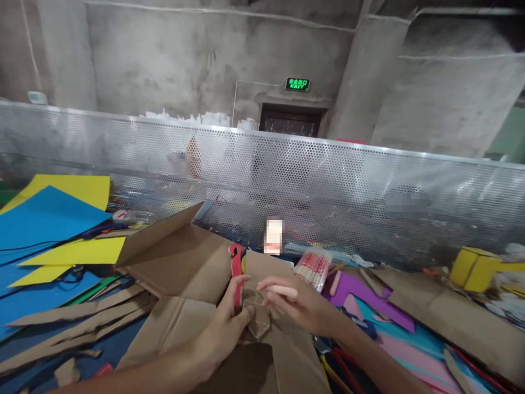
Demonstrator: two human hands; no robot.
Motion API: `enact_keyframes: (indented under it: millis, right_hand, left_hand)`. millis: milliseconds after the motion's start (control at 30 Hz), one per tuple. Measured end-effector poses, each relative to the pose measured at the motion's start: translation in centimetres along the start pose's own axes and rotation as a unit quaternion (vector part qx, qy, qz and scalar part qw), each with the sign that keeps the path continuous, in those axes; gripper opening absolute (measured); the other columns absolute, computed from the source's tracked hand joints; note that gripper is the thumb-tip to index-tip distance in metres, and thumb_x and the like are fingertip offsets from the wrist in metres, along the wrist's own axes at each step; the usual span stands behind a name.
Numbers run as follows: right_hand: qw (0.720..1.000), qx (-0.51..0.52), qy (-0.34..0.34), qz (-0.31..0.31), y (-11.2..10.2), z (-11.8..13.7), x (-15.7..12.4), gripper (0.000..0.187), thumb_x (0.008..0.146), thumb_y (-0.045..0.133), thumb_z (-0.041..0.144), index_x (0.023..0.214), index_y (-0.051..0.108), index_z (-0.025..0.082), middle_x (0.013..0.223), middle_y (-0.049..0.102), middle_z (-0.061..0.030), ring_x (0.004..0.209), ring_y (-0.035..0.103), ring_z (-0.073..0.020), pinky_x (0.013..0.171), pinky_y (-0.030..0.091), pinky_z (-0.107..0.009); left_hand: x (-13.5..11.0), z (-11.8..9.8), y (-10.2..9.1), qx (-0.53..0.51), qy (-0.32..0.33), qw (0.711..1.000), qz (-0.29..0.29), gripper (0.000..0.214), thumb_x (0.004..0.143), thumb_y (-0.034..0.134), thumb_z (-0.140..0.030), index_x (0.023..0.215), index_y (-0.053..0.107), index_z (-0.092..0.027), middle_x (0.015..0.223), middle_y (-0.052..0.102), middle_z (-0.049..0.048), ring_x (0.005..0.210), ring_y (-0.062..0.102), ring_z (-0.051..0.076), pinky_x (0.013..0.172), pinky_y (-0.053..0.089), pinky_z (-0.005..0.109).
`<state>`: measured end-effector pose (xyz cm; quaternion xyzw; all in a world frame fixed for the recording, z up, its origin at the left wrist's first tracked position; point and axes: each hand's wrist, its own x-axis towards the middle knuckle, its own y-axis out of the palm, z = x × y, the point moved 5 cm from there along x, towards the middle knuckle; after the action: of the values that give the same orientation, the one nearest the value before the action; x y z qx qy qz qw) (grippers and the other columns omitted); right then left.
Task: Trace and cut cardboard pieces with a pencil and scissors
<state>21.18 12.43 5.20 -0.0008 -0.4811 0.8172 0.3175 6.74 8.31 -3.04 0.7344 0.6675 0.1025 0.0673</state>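
Note:
My left hand (232, 320) is closed, thumb and fingers gripping the edge of a small angular piece of brown cardboard (259, 323). My right hand (301, 303) is closed round a pale pink stick-like tool (285, 290); its tip is hidden by the fingers. Those fingertips are bent over the upper part of the small piece. Whether the tool touches it, I cannot tell. Just beyond my left fingers a curved red object (237, 260) stands against the cardboard. Under both hands spreads a large opened cardboard box (180, 262) with its flaps raised.
Left lie blue sheets (49, 213), yellow sheets (86, 191) and torn cardboard strips (82, 323). Right are a pack of red-and-white sticks (313, 268), purple paper (353, 290), scissors (340, 366) and a yellow paper box (473, 268). A perforated metal panel (328, 175) stands behind.

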Motion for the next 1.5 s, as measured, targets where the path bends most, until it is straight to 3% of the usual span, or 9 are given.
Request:
enact_keyframes:
  millis: [67,167,300,467,767,1167,1500]
  right_hand:
    - [0.998,0.054,0.015,-0.009,0.0,-0.2,0.7,0.030,0.099,0.046,0.036,0.106,0.070,0.020,0.102,0.072,-0.0057,0.084,0.065,-0.0159,0.075,0.048,-0.027]
    - [0.994,0.093,0.053,-0.020,0.6,-0.8,2.4,0.032,0.095,0.054,0.044,0.097,0.073,0.019,0.088,0.072,-0.0049,0.077,0.065,-0.0164,0.068,0.050,-0.026]
    - [0.987,0.132,0.081,-0.049,1.8,-1.7,4.3,0.039,0.093,0.053,0.051,0.092,0.070,0.016,0.078,0.068,-0.0042,0.067,0.064,-0.0150,0.062,0.052,-0.025]
    - [0.972,0.209,0.105,-0.029,3.2,-2.9,4.8,0.043,0.094,0.050,0.055,0.091,0.064,0.015,0.080,0.065,-0.0045,0.070,0.064,-0.0159,0.061,0.054,-0.025]
    - [0.987,0.136,0.088,-0.008,3.0,-2.7,4.3,0.037,0.093,0.055,0.051,0.089,0.068,0.017,0.087,0.070,-0.0048,0.073,0.065,-0.0168,0.065,0.052,-0.026]
    - [0.996,0.057,0.075,-0.009,2.9,-2.1,4.2,0.035,0.096,0.050,0.045,0.087,0.069,0.017,0.081,0.070,-0.0023,0.071,0.062,-0.0140,0.064,0.044,-0.023]
    - [0.996,-0.001,0.079,-0.036,1.1,-2.1,4.1,0.036,0.097,0.049,0.042,0.077,0.067,0.017,0.074,0.069,-0.0024,0.061,0.061,-0.0135,0.059,0.043,-0.024]
  left_hand:
    - [-0.1,-0.2,0.2,-0.013,0.004,1.000,0.007,0.061,0.082,0.065,-0.035,0.134,0.034,-0.027,0.097,0.064,0.0018,0.080,0.060,0.015,0.069,0.044,0.024]
    - [-0.4,-0.7,0.5,-0.030,0.007,0.999,0.016,0.059,0.083,0.065,-0.036,0.133,0.036,-0.026,0.106,0.064,0.0042,0.087,0.062,0.017,0.075,0.046,0.025]
    - [-0.3,-0.7,0.5,-0.026,0.018,0.999,0.011,0.057,0.085,0.063,-0.039,0.134,0.038,-0.026,0.101,0.064,0.0039,0.084,0.061,0.016,0.074,0.046,0.025]
    - [0.3,0.0,0.2,-0.016,0.029,0.999,0.010,0.058,0.084,0.064,-0.041,0.135,0.038,-0.026,0.099,0.062,0.0029,0.082,0.060,0.015,0.070,0.046,0.024]
    - [-0.4,-0.8,0.5,-0.007,0.016,1.000,-0.005,0.057,0.083,0.065,-0.037,0.133,0.040,-0.026,0.108,0.064,0.0052,0.086,0.063,0.017,0.073,0.048,0.025]
    - [-0.1,-0.2,0.3,-0.010,-0.002,1.000,-0.002,0.061,0.082,0.066,-0.042,0.134,0.038,-0.027,0.102,0.064,0.0042,0.082,0.063,0.016,0.070,0.047,0.024]
    - [-0.5,-0.6,0.6,-0.007,-0.016,1.000,-0.006,0.056,0.082,0.065,-0.041,0.130,0.039,-0.026,0.100,0.064,0.0040,0.079,0.063,0.016,0.068,0.046,0.025]
